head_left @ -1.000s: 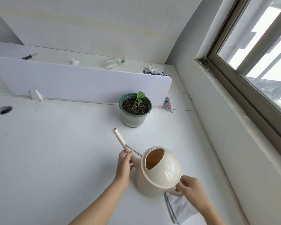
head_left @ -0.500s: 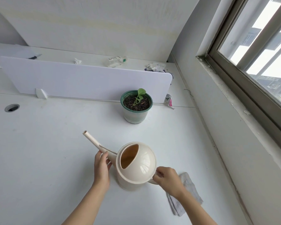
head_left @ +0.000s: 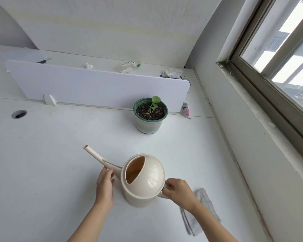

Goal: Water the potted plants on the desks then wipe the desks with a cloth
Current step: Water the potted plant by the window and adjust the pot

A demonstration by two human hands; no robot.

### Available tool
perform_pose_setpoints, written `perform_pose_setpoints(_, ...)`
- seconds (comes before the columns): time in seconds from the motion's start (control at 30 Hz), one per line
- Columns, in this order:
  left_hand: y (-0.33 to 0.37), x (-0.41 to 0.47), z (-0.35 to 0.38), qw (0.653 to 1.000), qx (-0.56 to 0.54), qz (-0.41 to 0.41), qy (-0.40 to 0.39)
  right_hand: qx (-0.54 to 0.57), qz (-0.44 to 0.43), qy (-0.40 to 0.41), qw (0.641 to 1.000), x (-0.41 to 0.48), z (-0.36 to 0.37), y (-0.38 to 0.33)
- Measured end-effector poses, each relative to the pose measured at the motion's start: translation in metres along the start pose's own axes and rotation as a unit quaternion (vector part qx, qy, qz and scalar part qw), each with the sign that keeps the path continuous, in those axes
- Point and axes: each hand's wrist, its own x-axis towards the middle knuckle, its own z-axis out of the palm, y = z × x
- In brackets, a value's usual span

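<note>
A cream watering can (head_left: 147, 186) stands on the white desk (head_left: 42, 163), its long spout pointing up and to the left. My right hand (head_left: 179, 191) grips its handle. My left hand (head_left: 105, 185) holds the base of the spout. A green-rimmed pot (head_left: 150, 117) with dark soil and a small green seedling stands beyond the can, against the divider. A grey cloth (head_left: 199, 217) lies flat on the desk under my right forearm.
A white divider panel (head_left: 94, 88) separates this desk from the far desk, which bears a small bottle (head_left: 129, 64), crumpled tissues (head_left: 171, 73) and a pen (head_left: 44, 60). A cable hole (head_left: 19, 114) sits at left. Wall and window (head_left: 278, 58) close the right side.
The can has swung so its spout points further left, away from the pot, and sits lower on the desk. Both hands stay on it. The cloth is more uncovered.
</note>
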Motion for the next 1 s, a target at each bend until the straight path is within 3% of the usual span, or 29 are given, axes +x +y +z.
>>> perform_pose_setpoints(0.2,0.021,-0.015,-0.008,0.994,0.025,0.052,0.095,0.017,-0.007,-0.023,1.0,0.004,-0.011,0.0)
perform_pose_setpoints(0.3,0.044,-0.023,-0.004,0.988,0.031,0.102,0.11,0.057,-0.001,0.034,0.998,0.013,-0.028,-0.007)
perform_pose_setpoints(0.5,0.088,-0.01,0.047,0.986,0.043,0.155,0.038,0.194,0.032,0.15,0.969,0.059,-0.06,-0.033)
perform_pose_setpoints(0.67,0.097,0.032,0.101,0.969,0.179,0.154,-0.069,0.273,0.096,0.197,0.937,0.113,-0.068,-0.043)
perform_pose_setpoints(0.8,0.094,0.064,0.126,0.965,0.206,0.107,-0.122,0.317,0.139,0.199,0.917,0.14,-0.065,-0.043)
perform_pose_setpoints(1.0,0.093,0.114,0.139,0.974,0.188,0.069,-0.101,0.366,0.094,0.168,0.911,0.174,-0.082,-0.051)
